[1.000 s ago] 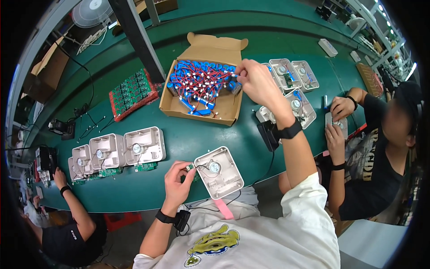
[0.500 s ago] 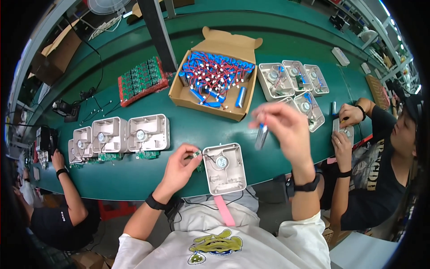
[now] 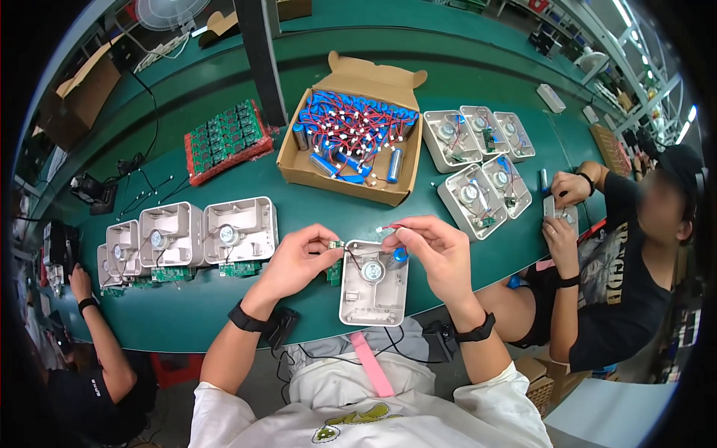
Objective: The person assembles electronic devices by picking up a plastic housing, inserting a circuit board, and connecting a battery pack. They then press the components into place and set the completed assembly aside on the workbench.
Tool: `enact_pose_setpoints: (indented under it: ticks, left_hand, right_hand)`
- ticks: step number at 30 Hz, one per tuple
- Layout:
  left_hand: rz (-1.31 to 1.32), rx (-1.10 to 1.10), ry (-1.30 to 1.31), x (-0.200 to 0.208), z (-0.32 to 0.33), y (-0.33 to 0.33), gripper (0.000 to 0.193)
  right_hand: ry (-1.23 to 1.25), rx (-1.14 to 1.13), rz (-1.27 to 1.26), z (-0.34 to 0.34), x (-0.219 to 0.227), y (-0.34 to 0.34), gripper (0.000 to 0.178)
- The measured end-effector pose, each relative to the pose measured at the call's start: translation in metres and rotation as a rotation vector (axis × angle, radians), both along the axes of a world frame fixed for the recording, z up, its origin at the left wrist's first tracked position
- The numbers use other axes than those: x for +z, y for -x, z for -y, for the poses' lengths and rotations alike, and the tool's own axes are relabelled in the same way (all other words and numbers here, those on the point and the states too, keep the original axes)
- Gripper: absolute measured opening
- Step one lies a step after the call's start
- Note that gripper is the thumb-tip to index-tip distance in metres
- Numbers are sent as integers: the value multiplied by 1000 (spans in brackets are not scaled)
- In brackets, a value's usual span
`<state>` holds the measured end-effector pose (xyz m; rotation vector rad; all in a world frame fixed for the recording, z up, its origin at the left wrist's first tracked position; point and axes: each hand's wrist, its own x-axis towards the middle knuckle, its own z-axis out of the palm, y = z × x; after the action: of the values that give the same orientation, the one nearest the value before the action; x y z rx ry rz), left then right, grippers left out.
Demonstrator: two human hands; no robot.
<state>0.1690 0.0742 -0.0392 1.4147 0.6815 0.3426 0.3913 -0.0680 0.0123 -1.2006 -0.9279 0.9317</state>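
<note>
A light grey plastic housing [image 3: 388,312] lies with its hollow side up at the near table edge, a round speaker [image 3: 372,271] fixed inside. Beside its upper left corner my left hand [image 3: 300,260] pinches a small green circuit board [image 3: 335,272], which dark wires seem to join to the speaker. Above the housing's right side, my right hand [image 3: 437,255] is closed on a blue cylindrical battery [image 3: 401,254]. Its red lead and white plug [image 3: 382,229] stick out past the fingertips. Most of the battery is hidden by that hand.
Ahead stands an open cardboard box [image 3: 343,188] of wired blue batteries. Several housings [image 3: 240,231] with boards stand left, more [image 3: 469,196] right. A stack of green boards [image 3: 228,140] lies back left. Co-workers' hands [image 3: 565,209] work at both sides.
My right hand has come left and down with the battery, from beside the box to above the housing. The left hand keeps its pinch on the circuit board.
</note>
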Motion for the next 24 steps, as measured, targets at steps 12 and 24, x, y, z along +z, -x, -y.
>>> enact_pose_setpoints:
  ticks: [12, 24]
  left_hand:
    - [169, -40, 151, -6, 3, 5, 23]
    - [183, 12, 141, -11, 6, 5, 23]
  right_hand:
    - [-12, -83, 100, -6, 8, 5, 12]
    - [1, -120, 774, -8, 18, 21, 5]
